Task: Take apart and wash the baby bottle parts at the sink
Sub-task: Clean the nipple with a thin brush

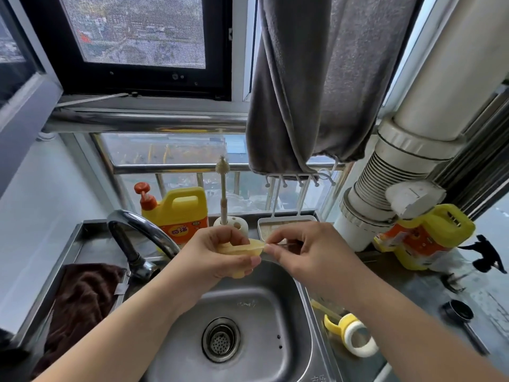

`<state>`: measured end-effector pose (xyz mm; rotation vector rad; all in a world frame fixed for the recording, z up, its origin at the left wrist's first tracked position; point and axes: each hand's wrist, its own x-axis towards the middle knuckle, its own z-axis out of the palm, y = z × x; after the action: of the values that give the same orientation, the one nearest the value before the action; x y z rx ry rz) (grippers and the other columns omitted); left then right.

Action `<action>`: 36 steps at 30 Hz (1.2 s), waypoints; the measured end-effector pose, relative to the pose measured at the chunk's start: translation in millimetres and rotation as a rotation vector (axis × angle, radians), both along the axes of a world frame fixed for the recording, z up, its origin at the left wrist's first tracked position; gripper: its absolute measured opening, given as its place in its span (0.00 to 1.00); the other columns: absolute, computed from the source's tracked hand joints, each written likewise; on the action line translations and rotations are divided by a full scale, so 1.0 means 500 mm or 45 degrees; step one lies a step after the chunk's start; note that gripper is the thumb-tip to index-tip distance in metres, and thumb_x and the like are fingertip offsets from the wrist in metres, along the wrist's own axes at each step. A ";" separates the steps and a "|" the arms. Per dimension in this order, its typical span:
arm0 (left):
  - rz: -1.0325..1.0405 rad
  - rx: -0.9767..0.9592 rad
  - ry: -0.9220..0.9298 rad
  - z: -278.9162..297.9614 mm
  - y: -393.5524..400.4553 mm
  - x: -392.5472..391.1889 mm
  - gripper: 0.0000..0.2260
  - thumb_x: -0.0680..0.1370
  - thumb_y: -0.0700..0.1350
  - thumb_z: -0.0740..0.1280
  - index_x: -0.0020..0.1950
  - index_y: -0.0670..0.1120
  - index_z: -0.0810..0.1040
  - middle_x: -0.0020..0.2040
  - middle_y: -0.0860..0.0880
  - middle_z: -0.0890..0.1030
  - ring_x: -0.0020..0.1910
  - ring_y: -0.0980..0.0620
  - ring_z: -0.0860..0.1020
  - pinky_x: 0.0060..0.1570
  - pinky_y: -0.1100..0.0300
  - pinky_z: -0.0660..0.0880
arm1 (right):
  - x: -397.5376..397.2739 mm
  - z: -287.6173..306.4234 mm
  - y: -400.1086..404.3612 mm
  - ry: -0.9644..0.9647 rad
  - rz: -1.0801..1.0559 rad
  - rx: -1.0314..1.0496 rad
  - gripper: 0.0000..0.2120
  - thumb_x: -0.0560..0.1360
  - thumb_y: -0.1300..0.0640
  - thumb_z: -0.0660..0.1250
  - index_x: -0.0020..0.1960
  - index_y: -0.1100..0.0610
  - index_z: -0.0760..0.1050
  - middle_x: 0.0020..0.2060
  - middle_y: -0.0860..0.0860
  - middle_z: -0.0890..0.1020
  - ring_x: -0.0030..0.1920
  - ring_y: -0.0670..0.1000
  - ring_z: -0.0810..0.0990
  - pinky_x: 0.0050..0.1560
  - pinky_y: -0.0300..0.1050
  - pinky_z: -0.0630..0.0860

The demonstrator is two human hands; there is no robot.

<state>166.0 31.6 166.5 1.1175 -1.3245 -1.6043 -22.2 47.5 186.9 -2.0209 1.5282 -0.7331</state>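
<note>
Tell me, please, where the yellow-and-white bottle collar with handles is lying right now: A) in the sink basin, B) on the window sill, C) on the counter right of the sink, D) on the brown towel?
C: the bottle collar lies on the counter right of the sink.

- Your left hand is raised in front of you, back of the hand facing up, forearm coming in from the lower left.
- Its fingers are curled round a yellowish silicone teat, thumb along the underside, index finger bent over the top.
- Your right hand sits just beside it, forearm stretching in from the lower right.
- Its thumb and index fingertips meet at the teat's rim, seemingly pinching it; the contact is too small to be sure.
- The remaining right fingers are loosely bent behind the pinch.
</note>
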 end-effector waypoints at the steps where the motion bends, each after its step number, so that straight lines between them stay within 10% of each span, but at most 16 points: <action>1: -0.006 -0.009 0.006 0.003 0.000 0.001 0.10 0.58 0.37 0.80 0.33 0.46 0.82 0.37 0.45 0.81 0.37 0.48 0.81 0.41 0.54 0.81 | -0.002 0.000 -0.002 -0.007 -0.016 0.002 0.03 0.72 0.50 0.72 0.40 0.48 0.81 0.26 0.44 0.74 0.27 0.44 0.69 0.32 0.41 0.65; 20: -0.005 0.001 0.170 -0.011 -0.002 0.030 0.17 0.57 0.42 0.79 0.40 0.40 0.77 0.40 0.42 0.79 0.40 0.46 0.79 0.40 0.59 0.77 | -0.010 0.006 -0.001 -0.029 -0.073 -0.016 0.07 0.72 0.51 0.72 0.36 0.42 0.78 0.24 0.43 0.74 0.26 0.44 0.70 0.30 0.39 0.65; 29: 0.001 -0.288 -0.343 -0.018 -0.010 0.045 0.15 0.57 0.61 0.73 0.39 0.57 0.80 0.52 0.55 0.69 0.53 0.58 0.74 0.57 0.61 0.70 | -0.016 0.017 0.005 0.064 -0.068 -0.034 0.04 0.72 0.50 0.71 0.39 0.46 0.80 0.23 0.42 0.73 0.28 0.43 0.71 0.31 0.36 0.64; 36: -0.164 -0.167 -0.270 -0.021 0.006 0.027 0.11 0.66 0.53 0.73 0.47 0.56 0.81 0.48 0.46 0.82 0.45 0.51 0.80 0.45 0.58 0.77 | -0.001 0.022 0.010 0.111 -0.032 -0.021 0.02 0.72 0.48 0.70 0.42 0.45 0.81 0.25 0.39 0.74 0.30 0.39 0.72 0.33 0.37 0.63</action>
<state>179.4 34.7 156.1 1.1668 -1.6459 -1.4960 -22.5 52.5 198.1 -2.0737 1.6036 -0.6773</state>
